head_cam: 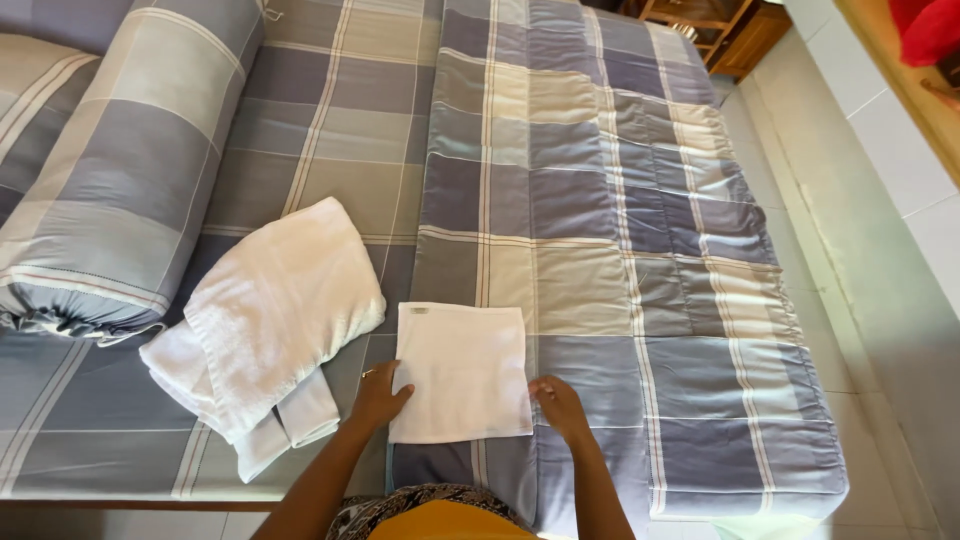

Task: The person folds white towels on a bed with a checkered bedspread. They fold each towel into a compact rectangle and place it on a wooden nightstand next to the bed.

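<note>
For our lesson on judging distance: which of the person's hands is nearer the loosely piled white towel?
Left. The left hand lies between the piled towel and the folded square towel; the right hand is beyond the square's far edge.

A bed in a blue-grey and beige checked sheet is carrying a folded white towel lying flat at its near edge, with a loosely bundled white towel just left of it, a rolled checked duvet lying farther left, and a matching checked quilt spreading beneath and right of it.
</note>
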